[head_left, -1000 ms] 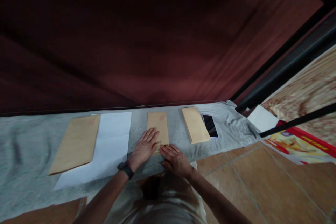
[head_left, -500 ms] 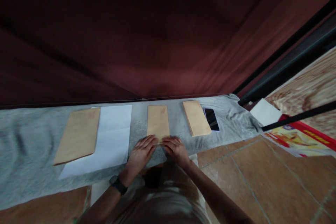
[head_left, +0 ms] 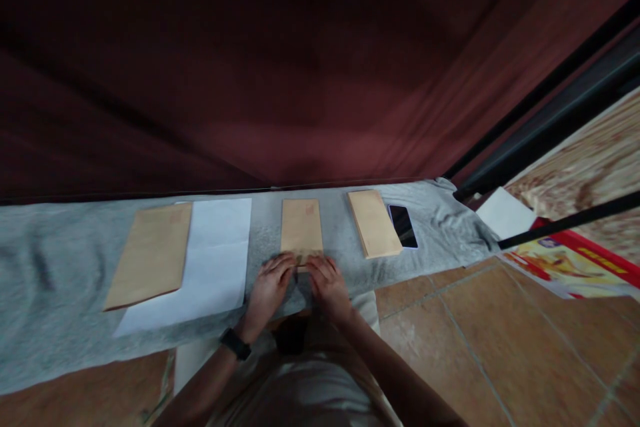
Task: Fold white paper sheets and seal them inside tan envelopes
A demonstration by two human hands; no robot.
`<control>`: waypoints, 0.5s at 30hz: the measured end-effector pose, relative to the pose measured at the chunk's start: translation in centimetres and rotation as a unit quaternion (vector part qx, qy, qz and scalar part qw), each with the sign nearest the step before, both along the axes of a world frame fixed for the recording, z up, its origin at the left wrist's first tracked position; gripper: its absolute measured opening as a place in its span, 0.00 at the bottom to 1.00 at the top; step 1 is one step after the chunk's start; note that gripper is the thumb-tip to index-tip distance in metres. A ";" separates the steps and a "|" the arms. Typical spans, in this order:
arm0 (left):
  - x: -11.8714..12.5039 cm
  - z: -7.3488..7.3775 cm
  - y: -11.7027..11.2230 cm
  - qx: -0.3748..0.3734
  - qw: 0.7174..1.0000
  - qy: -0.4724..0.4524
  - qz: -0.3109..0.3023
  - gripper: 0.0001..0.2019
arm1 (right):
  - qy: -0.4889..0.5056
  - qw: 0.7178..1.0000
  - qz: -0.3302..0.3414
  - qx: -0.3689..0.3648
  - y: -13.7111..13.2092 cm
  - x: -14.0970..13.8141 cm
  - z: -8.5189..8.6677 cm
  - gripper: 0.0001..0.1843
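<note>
A small brown envelope (head_left: 301,225) lies flat on the grey cloth (head_left: 60,280) right in front of me. My left hand (head_left: 268,287) and my right hand (head_left: 326,282) meet at its near end, their fingertips bent onto the edge and seeming to pinch it. A black band sits on my left wrist. To the left lie a large brown envelope (head_left: 153,253) and a white sheet (head_left: 210,260). A stack of small brown envelopes (head_left: 374,222) lies to the right, beside a black phone (head_left: 403,225).
A dark red curtain (head_left: 300,80) hangs behind the cloth. Brown floor tiles (head_left: 500,333) stretch to the right. A red and yellow printed sheet (head_left: 570,263), a white paper (head_left: 505,213) and black bars (head_left: 565,223) are at the far right.
Both hands slid back from lying flat on the small envelope to its near end, where the fingers have curled onto the edge. The view shifted slightly.
</note>
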State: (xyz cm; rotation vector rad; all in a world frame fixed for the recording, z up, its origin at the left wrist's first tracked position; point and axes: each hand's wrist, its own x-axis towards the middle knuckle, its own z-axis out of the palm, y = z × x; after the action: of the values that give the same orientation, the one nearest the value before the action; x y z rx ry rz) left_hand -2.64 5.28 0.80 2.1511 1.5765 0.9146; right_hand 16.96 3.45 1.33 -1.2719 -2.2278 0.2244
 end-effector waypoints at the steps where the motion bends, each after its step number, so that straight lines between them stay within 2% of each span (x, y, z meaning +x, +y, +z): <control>1: 0.1 0.0 0.0 -0.003 1.000 -0.004 0.004 0.13 | -0.011 0.999 0.034 0.002 -0.5 -0.3 0.1 0.21; 2: 0.1 0.0 0.0 -0.005 1.000 -0.008 0.008 0.13 | -0.024 0.998 0.058 0.000 -1.0 -0.5 0.2 0.23; 4: 0.2 0.1 -0.1 -0.007 1.000 -0.013 0.012 0.13 | -0.042 0.997 0.065 -0.013 -1.8 -1.0 0.3 0.26; 11: 0.2 0.1 -0.1 -0.011 1.000 -0.006 0.011 0.13 | -0.052 0.997 0.031 -0.048 -1.8 -0.2 0.0 0.25; 15: -0.2 0.0 -0.9 -0.006 0.999 0.035 -0.008 0.16 | -0.045 0.998 0.008 -0.048 -1.9 0.7 0.2 0.25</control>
State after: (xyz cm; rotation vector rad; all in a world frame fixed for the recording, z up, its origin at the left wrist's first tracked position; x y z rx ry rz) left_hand -2.82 4.40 0.79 2.2054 1.5907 0.8310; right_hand 17.65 1.57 1.49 -1.3384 -2.3298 0.2880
